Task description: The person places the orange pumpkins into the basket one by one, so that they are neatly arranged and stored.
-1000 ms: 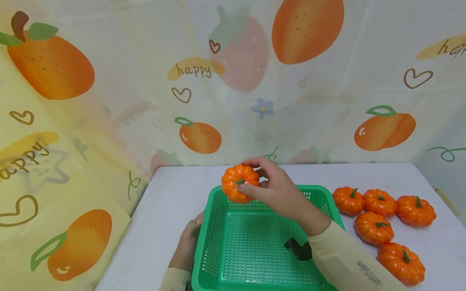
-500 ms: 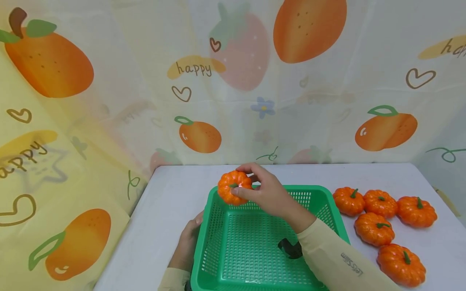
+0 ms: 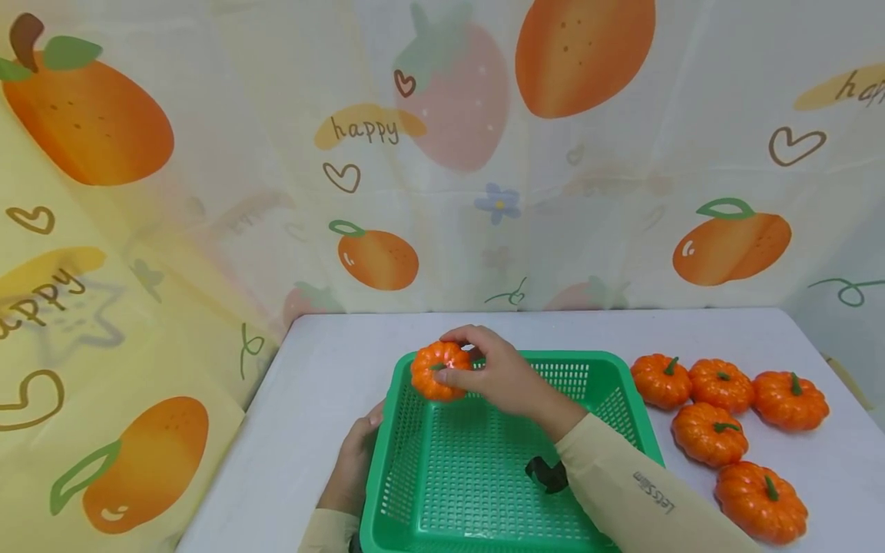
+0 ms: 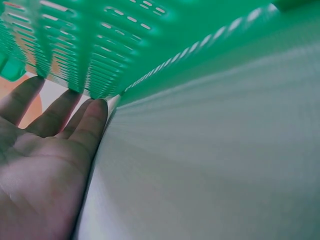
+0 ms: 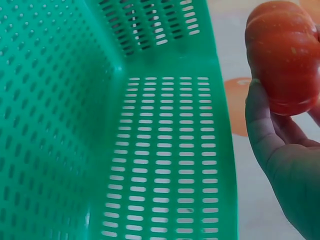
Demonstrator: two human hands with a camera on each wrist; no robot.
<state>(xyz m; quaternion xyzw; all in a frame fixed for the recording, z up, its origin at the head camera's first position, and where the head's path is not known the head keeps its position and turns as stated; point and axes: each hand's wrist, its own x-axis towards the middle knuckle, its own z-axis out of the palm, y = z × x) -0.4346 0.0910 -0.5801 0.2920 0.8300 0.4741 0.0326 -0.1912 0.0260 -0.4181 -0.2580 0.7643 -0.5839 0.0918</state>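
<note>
My right hand [image 3: 494, 376] pinches a small orange pumpkin [image 3: 437, 376], its thumb on the front near the green stem and its fingers over the top. This pumpkin is over the far left corner of a green perforated basket [image 3: 498, 532]. In the right wrist view the pumpkin [image 5: 282, 57] appears beside the basket's slotted wall [image 5: 165, 150]. On the basket's left outer side rests my left hand [image 3: 356, 453]. The left wrist view shows its fingers [image 4: 89, 117] fairly straight, fingertips right at the slotted wall; the thumb is hidden there.
Several orange pumpkins with green stems lie on the white table right of the basket, one [image 3: 760, 501] nearest the front. A dark curved piece [image 3: 546, 475] shows beside the right sleeve [image 3: 629, 484]. A fruit-printed curtain [image 3: 588, 169] hangs behind the table.
My right hand has carried the pumpkin left and down toward the basket's far left corner. My left hand stays at the basket's side.
</note>
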